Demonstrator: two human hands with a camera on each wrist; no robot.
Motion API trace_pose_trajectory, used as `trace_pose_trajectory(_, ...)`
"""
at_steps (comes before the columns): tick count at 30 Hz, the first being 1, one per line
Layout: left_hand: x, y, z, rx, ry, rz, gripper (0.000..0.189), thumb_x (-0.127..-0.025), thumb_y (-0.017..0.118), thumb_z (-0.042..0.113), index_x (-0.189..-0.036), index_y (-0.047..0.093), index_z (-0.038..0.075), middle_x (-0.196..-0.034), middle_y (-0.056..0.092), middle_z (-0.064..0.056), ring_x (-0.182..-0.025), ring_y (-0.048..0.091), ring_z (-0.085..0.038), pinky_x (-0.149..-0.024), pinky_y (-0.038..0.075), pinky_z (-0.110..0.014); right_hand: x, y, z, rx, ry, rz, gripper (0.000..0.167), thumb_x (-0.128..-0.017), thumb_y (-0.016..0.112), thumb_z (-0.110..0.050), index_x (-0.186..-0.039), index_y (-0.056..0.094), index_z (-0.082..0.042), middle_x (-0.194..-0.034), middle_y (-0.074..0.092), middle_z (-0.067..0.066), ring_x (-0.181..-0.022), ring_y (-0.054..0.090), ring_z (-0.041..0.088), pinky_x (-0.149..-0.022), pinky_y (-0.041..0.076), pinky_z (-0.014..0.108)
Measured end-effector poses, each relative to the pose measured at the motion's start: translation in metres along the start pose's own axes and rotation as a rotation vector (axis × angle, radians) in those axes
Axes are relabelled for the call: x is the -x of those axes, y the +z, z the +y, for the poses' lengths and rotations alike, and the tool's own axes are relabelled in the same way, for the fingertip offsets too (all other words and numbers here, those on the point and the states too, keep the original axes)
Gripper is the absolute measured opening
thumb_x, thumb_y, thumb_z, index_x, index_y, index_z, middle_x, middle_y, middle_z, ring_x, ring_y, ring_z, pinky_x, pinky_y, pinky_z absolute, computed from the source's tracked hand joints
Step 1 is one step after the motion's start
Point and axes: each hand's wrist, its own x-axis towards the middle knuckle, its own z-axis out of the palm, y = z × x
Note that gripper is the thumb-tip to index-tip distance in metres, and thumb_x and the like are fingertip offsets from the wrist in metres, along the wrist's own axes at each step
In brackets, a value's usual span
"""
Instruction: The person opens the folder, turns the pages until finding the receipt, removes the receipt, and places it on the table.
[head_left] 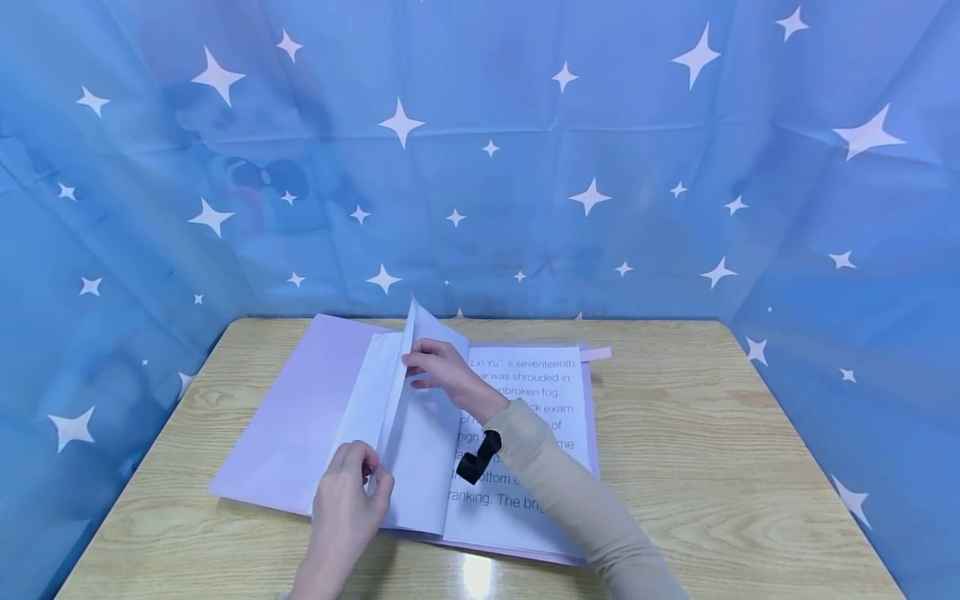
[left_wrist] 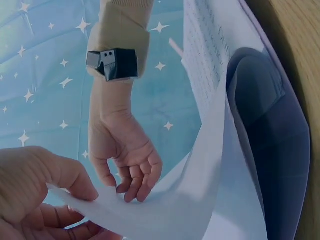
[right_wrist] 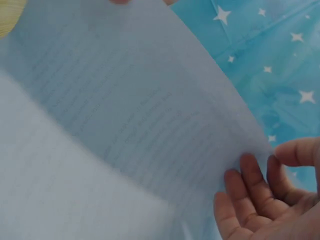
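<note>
A document folder with a lilac cover lies spread on the table, holding white printed pages. One raised page stands up near the middle, its free edge towards the left. My left hand pinches that edge low down; in the left wrist view the paper runs between its thumb and fingers. Higher on the same edge, my right hand pinches the page between thumb and forefinger, as the right wrist view shows, the other fingers behind it. Large black English print covers the right-hand page, partly hidden by my right forearm.
A small pink tab sticks out at the folder's upper right. The wooden table extends on both sides of the folder. Behind it hangs a blue curtain with white stars. A black band is on my right wrist.
</note>
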Motion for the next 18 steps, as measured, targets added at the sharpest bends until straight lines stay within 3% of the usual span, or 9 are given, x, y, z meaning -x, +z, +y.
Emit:
trace_pose_trajectory(9, -0.005, -0.004, -0.013, 0.016, 0.054, 0.101, 0.027, -0.058, 0.063, -0.016, -0.068, 0.050, 0.005, -0.061, 0.050, 0.002, -0.051, 0.049, -0.010, -0.043, 0.041, -0.014, 0.003, -0.004, -0.002, 0.004, -0.020, 0.011, 0.011, -0.093, 0.055, -0.014, -0.092, 0.061, -0.004, -0.085, 0.066, 0.004, -0.082, 0.064, 0.015, -0.079, 0.054, 0.034)
trace_pose_trajectory(18, -0.006, -0.010, -0.032, -0.036, -0.013, 0.088, 0.022, -0.059, 0.063, -0.014, -0.069, 0.051, 0.001, -0.058, 0.052, -0.005, -0.050, 0.048, -0.014, -0.040, 0.043, -0.026, 0.004, -0.024, 0.001, 0.002, -0.013, 0.053, 0.024, -0.093, 0.054, -0.012, -0.108, 0.057, 0.006, -0.087, 0.066, 0.006, -0.084, 0.064, 0.016, -0.079, 0.054, 0.033)
